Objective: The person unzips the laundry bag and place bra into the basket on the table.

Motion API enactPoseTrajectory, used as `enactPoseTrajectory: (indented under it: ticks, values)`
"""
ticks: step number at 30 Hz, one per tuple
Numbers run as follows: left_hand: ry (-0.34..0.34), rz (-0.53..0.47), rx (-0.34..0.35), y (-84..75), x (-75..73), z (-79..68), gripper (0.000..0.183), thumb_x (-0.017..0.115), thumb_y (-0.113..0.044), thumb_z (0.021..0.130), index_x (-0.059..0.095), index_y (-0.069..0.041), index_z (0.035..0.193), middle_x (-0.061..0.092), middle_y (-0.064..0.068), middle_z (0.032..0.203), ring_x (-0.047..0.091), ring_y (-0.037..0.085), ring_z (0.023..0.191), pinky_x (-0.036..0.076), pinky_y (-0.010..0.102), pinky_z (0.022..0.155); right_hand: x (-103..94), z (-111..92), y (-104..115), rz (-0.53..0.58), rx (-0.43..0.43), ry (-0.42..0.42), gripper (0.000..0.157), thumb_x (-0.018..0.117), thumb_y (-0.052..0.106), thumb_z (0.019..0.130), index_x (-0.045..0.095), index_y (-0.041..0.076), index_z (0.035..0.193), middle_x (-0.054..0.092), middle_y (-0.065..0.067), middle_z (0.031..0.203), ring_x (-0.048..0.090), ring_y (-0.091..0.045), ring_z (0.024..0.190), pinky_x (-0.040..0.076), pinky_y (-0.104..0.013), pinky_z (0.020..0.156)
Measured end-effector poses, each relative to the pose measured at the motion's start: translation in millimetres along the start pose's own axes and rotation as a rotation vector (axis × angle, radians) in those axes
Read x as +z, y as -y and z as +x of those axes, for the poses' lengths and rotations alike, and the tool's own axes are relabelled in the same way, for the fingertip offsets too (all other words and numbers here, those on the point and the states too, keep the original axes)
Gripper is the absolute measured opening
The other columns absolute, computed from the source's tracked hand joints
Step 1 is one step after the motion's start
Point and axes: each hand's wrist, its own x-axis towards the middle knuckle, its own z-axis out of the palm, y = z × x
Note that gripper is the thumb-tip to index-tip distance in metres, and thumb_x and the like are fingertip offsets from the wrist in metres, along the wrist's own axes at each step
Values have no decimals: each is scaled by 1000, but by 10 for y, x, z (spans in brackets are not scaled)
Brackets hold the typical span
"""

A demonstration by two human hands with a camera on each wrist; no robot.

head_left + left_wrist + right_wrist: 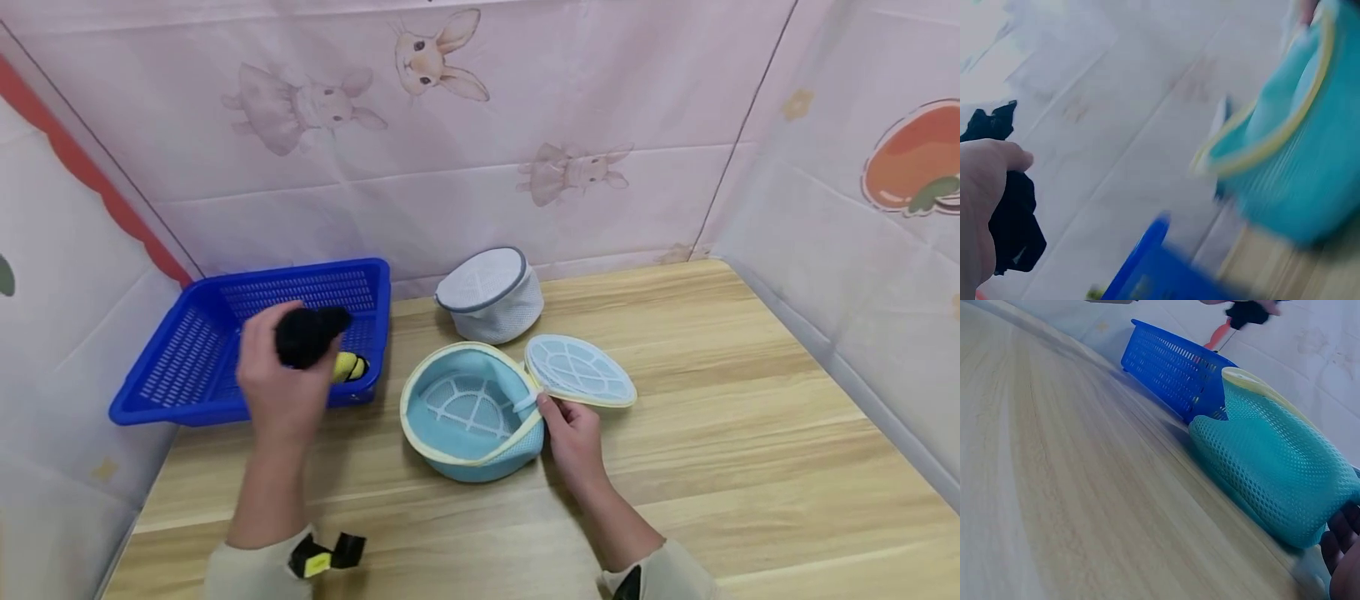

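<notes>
My left hand grips a black bundle of cloth above the blue basket. In the left wrist view, the thumb lies across the dark bundle; its exact kind cannot be told. My right hand pinches the rim of a round light-blue mesh laundry bag beside the hinge of its lid. The bag stands unzipped, with its yellow-edged lid folded out to the right. Through the opening only the bag's ribbed bottom shows. The right wrist view has the bag's mesh side close to the fingers.
A blue plastic basket stands at the back left, with a yellow-and-black rolled item inside. Behind the blue bag is a grey-white mesh bag with its lid on. Printed fabric walls enclose the wooden table.
</notes>
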Motion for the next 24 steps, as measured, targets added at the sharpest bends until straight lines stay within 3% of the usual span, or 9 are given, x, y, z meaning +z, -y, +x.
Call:
enactPoseTrajectory:
  ticks: [6, 11, 19, 24]
  values:
    - [84, 195, -169, 416, -343, 39, 54, 84, -10, 76, 62, -8, 125, 60, 20, 123, 55, 34, 120, 44, 54, 104, -10, 2, 25, -15, 13, -3, 28, 66, 23, 95, 73, -2, 106, 72, -15, 98, 63, -6, 84, 54, -18, 76]
    - [212, 311, -189, 650, -455, 5, 56, 83, -5, 76, 60, -5, 127, 59, 23, 126, 49, 42, 122, 38, 58, 105, -5, -17, 23, -23, 22, -1, 26, 67, 23, 95, 74, -1, 103, 72, -12, 94, 63, -7, 82, 54, -18, 74]
    - [501, 407, -317, 771, -504, -57, 40, 70, -8, 90, 60, -2, 129, 57, 24, 130, 48, 44, 124, 39, 60, 103, -7, -18, 11, -2, 16, 6, 27, 67, 21, 95, 72, -3, 106, 71, -17, 98, 63, -6, 84, 54, -18, 76]
    - [575, 399, -321, 793, -485, -120, 33, 65, -13, 94, 62, -3, 126, 58, 23, 128, 51, 44, 120, 41, 62, 97, -5, -5, 1, -6, 5, 0, 26, 67, 21, 95, 73, -3, 102, 70, -15, 91, 62, -7, 79, 53, -19, 71]
